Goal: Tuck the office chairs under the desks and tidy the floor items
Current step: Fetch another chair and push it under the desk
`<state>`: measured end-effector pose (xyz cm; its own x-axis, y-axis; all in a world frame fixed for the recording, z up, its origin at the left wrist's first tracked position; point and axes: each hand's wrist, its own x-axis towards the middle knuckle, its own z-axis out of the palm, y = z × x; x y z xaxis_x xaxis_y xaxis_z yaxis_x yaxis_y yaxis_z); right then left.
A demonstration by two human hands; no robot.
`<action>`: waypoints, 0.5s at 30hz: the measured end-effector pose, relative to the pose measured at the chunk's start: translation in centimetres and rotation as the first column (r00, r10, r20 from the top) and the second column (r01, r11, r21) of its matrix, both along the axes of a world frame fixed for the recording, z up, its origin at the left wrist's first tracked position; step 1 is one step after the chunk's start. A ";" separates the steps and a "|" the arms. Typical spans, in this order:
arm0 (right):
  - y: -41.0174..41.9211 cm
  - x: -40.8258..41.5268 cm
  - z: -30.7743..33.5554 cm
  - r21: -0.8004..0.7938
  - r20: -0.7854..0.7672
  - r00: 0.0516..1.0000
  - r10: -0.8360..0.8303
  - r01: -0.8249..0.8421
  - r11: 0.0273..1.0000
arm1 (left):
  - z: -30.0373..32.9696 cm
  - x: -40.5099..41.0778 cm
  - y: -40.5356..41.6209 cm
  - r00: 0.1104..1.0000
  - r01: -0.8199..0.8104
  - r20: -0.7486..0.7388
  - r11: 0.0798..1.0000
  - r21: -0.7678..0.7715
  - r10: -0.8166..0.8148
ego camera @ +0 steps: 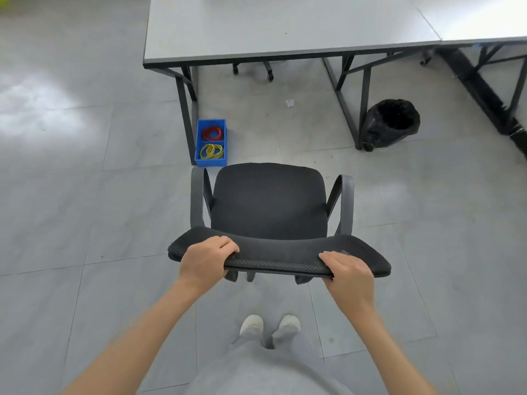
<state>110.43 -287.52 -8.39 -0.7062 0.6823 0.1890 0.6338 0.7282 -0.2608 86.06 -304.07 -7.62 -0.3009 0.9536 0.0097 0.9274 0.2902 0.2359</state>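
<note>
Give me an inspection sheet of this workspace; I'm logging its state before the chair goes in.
Surface: grey desk, top bare where visible.
Job's things: black office chair faces the desk, not yet tucked.
Clutter: blue bin of red and yellow bands by the desk leg; paper scrap; black-lined waste bin.
Grippers: left hand and right hand grip the backrest top.
Cables: nothing seen.
Surroundings: grey tiled floor.
</note>
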 end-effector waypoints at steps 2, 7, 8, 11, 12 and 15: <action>0.7 -1.5 0.1 0.004 -0.006 1.000 -0.022 0.022 1.000 | 0.1 -2.0 1.6 1.000 0.003 -0.009 1.000 0.020 -0.003; 2.0 -4.8 -0.1 -0.026 -0.004 0.998 -0.065 0.065 0.998 | 0.7 -6.8 5.0 0.996 0.081 -0.037 0.996 0.020 -0.081; 2.2 -5.2 -0.1 -0.015 -0.018 0.998 -0.059 0.058 0.998 | 0.8 -7.6 5.6 0.993 0.106 -0.047 0.994 0.013 -0.105; 3.2 -6.5 0.1 0.035 0.025 0.999 -0.028 0.027 0.999 | 1.2 -10.1 7.9 0.987 0.147 -0.056 0.989 -0.005 -0.147; 3.7 -6.9 0.0 0.050 0.069 0.997 -0.018 0.014 0.999 | 1.2 -10.8 8.8 0.986 0.155 -0.055 0.988 -0.004 -0.155; 5.5 -8.0 -0.1 0.062 0.146 0.988 -0.051 0.043 0.997 | 1.1 -12.0 11.5 0.983 0.179 -0.033 0.984 0.003 -0.179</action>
